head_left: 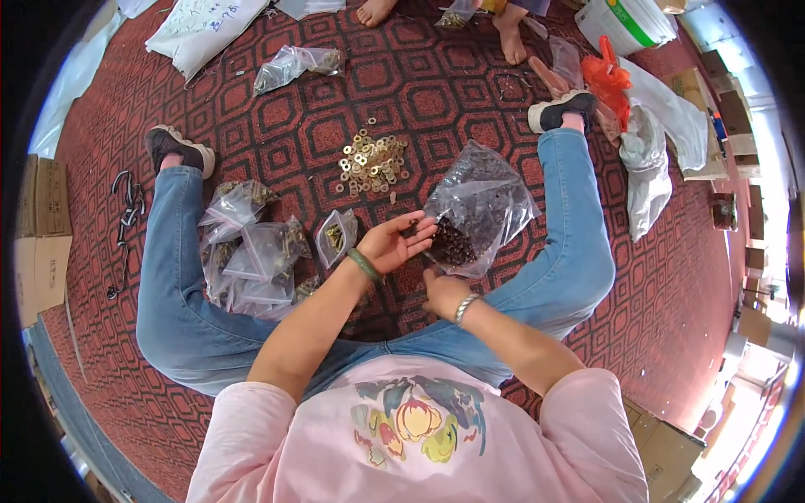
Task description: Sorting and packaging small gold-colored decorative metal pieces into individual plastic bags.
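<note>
My left hand (390,244) is turned palm up, its fingers stretched toward a clear plastic bag (495,180). A dark spot shows between its thumb and fingers; I cannot tell whether it is a loose piece. Many small dark brown pieces (454,245) lie heaped at the bag's near end, beside those fingertips. Just below the heap is my right hand (446,293), back up with the fingers curled in; what they hold, if anything, is hidden. A loose pile of brass-coloured washers (374,162) lies on the carpet beyond my left hand. By my left wrist sits a small zip bag of brass-coloured screws (336,237).
Several filled zip bags (262,251) lie against my left leg. Farther off is another clear bag (298,67) of parts. Cardboard boxes (44,235) stand at the left. Another person's bare foot (509,35), a white bucket (625,25) and a red plastic bag (605,80) are beyond my feet.
</note>
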Demonstrator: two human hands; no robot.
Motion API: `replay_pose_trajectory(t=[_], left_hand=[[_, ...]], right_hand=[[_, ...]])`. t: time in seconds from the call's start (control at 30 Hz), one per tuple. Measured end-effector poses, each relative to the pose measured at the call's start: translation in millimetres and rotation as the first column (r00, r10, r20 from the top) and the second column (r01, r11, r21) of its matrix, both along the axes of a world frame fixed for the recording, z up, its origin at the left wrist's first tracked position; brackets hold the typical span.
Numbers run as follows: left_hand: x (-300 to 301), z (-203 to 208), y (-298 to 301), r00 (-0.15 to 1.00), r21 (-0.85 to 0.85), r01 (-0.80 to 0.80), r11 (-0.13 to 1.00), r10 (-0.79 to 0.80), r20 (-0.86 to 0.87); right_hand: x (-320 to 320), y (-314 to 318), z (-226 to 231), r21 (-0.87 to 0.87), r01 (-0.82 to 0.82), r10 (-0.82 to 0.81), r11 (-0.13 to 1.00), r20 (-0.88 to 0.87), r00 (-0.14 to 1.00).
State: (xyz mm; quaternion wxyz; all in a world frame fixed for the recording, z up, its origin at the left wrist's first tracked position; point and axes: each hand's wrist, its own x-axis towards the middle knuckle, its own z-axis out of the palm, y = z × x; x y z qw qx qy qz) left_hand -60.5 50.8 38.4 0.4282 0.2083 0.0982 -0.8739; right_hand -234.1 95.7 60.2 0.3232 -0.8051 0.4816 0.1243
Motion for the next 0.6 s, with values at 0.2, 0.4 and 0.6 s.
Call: replay_pose_trajectory(t=[0.2, 0.4, 0.6], left_hand=[[3.3, 1.5, 9.0, 0.996, -0.142, -0.010, 0.990, -0.003, -0.094], [6.7, 12.8, 0.2, 0.997, -0.145, -0.020, 0.989, 0.010, -0.071], [14.5, -3.7, 3.1, 0.998, -0.055, -0.056, 0.997, 0.054, -0.025]], right_hand=[[3.7, 31.8, -54.4, -0.004, -0.031, 0.031, 0.999, -0.119, 0.992], [16.5, 7.1, -6.7, 0.015, -0.012, 0.014, 1.000, -0.141, 0.990], [23.3, -10.5, 18.3, 0.094, 0.023, -0.014, 0.995, -0.090, 0.996]])
